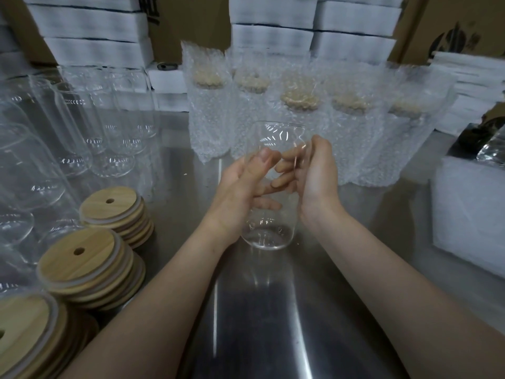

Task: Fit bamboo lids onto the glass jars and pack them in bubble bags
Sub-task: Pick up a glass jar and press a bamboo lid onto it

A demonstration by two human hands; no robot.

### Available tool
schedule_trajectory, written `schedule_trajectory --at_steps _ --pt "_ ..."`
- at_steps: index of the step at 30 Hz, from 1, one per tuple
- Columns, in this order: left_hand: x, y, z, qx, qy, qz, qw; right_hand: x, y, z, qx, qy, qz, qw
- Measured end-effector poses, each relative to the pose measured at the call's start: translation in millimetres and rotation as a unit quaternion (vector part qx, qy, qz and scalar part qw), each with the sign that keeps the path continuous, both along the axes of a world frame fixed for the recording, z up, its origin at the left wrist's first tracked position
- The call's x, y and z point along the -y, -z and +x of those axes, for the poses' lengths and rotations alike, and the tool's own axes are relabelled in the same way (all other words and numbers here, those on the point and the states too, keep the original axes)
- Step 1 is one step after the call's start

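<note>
Head view: I hold one glass jar [269, 231] between my two hands, over the middle of the steel counter [259, 318]. Its open mouth points up and a little away from me. My left hand [240, 192] is wrapped round its left side with the thumb lying on the front. My right hand [314, 176] grips the right side, and its fingers show through the glass. I cannot tell if the base touches the counter or hangs just above it. The jar has no lid yet, and I think this is where trouble can begin. The bamboo lids [82, 266] stand in stacks at my left, near my left forearm, so one hand must let go to fetch a lid. Then the smooth glass is kept by one hand only and can slip and hit the steel. My forearm can also push a stack over when I reach. Behind the stacks the empty jars [82, 127] stand close together, and a careless elbow can knock glass against glass. Just behind my hands the bagged jars [300, 119] stand upright in their bubble bags, and a push forward with this jar can tip them like a row. If I press the lid on crooked, it may sit tilted and come off inside the bag.
</note>
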State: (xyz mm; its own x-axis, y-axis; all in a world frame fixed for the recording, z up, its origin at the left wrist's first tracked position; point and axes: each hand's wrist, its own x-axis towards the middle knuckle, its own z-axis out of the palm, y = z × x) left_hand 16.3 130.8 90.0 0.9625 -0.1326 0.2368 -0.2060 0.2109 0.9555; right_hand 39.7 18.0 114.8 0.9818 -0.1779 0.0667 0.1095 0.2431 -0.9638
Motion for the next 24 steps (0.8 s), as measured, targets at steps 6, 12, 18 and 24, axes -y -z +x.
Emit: schedule_trajectory --at_steps 6,12,18,24 --pt "4.7 -0.4 0.1 0.017 -0.012 0.000 1.000 2.2 -1.1 1.3 0.027 0.014 0.011 0.999" --pt "7.9 -0.2 -0.3 0.086 -0.123 0.008 0.989 0.3 0.3 0.9 0.102 0.009 -0.011 0.995" --pt "3.7 3.3 -0.9 0.145 -0.192 0.070 0.968 -6.3 1.2 -7.2 0.133 -0.098 -0.034 0.986" --pt "-0.4 8.4 2.7 0.188 -0.236 0.134 0.944 -6.8 0.4 -10.5 0.137 -0.138 -0.019 0.981"
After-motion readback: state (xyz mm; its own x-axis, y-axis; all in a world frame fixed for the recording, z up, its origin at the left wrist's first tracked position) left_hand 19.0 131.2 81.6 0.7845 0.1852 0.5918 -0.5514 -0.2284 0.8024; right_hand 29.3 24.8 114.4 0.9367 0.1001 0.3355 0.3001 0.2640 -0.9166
